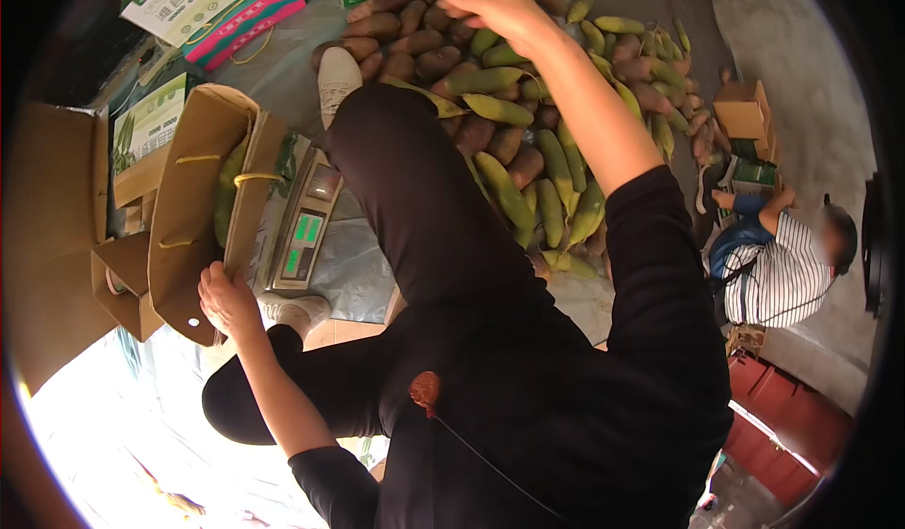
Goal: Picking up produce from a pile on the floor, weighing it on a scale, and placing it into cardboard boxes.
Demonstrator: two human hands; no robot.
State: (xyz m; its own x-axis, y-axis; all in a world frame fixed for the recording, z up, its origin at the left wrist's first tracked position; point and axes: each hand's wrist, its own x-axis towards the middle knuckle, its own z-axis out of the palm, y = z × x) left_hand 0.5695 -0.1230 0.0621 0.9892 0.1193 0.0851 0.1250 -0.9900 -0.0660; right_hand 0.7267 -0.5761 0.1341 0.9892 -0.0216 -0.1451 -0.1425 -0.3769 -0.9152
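Observation:
My left hand (229,301) is closed on the near end of a long open cardboard box (189,216) with yellow cord handles. A green radish (228,190) lies inside the box along its right wall. Right beside the box, partly covered by it, is a scale (304,241) with lit green digits. My right hand (490,6) is stretched out over the far side of a big heap, its fingers loosely bent and apart, with nothing visible in them. That heap mixes green radishes (504,194) with reddish-brown, root-like vegetables (476,136).
Printed cartons (212,10) in white, green and pink stand at the far left. Brown cardboard (57,237) lines the left side. Another person (787,260) in a striped shirt sits at the right, near small boxes (745,119). My knee and shoe border the heap.

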